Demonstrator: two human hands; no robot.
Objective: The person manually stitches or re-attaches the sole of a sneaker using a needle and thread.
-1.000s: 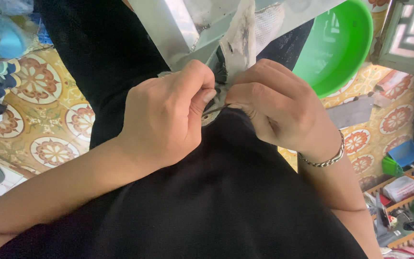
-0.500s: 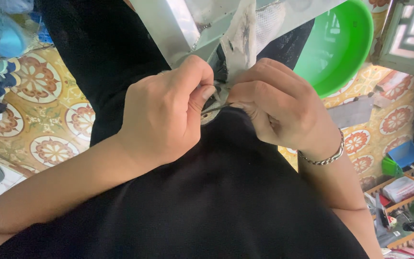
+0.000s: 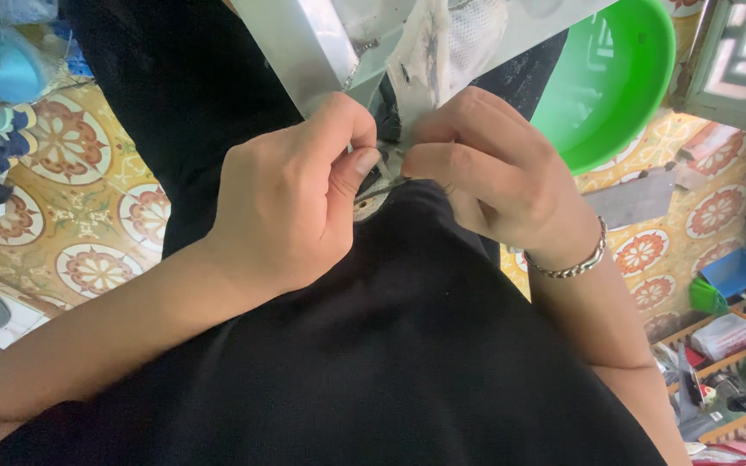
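A black garment [image 3: 364,345] fills the lower and middle of the view, running off the bottom edge and up the left side, so it hides most of what lies under the hands. Around it shows a patterned tile floor [image 3: 79,216], yellow with red and white rosettes, open on the left and in a narrower strip on the right. A grey metal frame [image 3: 282,47] with flat angled bars comes in from the top edge and is cut off there. A green plastic basin [image 3: 623,78] sits at the upper right, partly behind the right hand and cropped by the top edge. A pale, dirty cloth strip [image 3: 438,43] hangs down from the frame to the hands.

The left hand [image 3: 291,203] and the right hand [image 3: 494,173] meet just below the frame, knuckles nearly touching, with little free room between them. A silver bracelet [image 3: 573,263] circles the right wrist. Between the two hands sits a small greyish metal piece [image 3: 373,197], mostly covered; its shape is hard to make out. The left fingers [image 3: 357,164] are curled together, thumb pinched against it. The right fingers [image 3: 442,164] are folded tight, pinching at the same spot where the cloth strip ends.
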